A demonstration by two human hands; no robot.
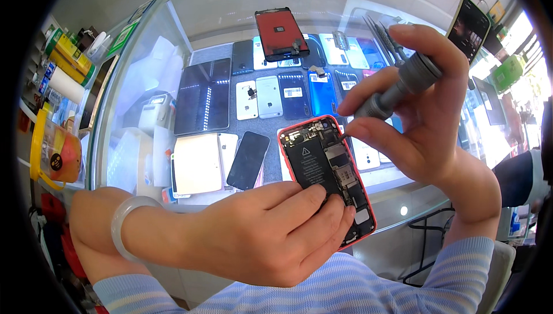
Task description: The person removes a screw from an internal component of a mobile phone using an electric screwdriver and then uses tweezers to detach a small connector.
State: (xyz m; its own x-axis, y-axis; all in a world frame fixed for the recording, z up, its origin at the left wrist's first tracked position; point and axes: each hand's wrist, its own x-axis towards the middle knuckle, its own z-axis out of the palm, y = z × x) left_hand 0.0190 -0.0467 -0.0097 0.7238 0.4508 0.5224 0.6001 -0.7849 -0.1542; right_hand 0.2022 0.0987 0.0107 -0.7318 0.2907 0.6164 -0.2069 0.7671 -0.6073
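An opened red-framed phone (306,164), showing its black battery and boards, rests at the glass counter's front. My left hand (262,230), below a pale bangle (122,227), grips it, fingers curled over its lower half. My right hand (420,124) holds a grey screwdriver (394,86) between thumb and fingers, its tip at the phone's upper right board. Beyond them a detached screen assembly (277,31), red on its back, lies on the glass top, and a small metal part (317,71) is nearby.
Several phones (268,98), a tablet (201,95) and white boxes (196,164) fill the glass display case (103,135). A yellow-lidded tub (57,155) and bottles (63,55) stand left. Tweezers (380,37), a propped phone (466,31) and a green container (507,72) are right.
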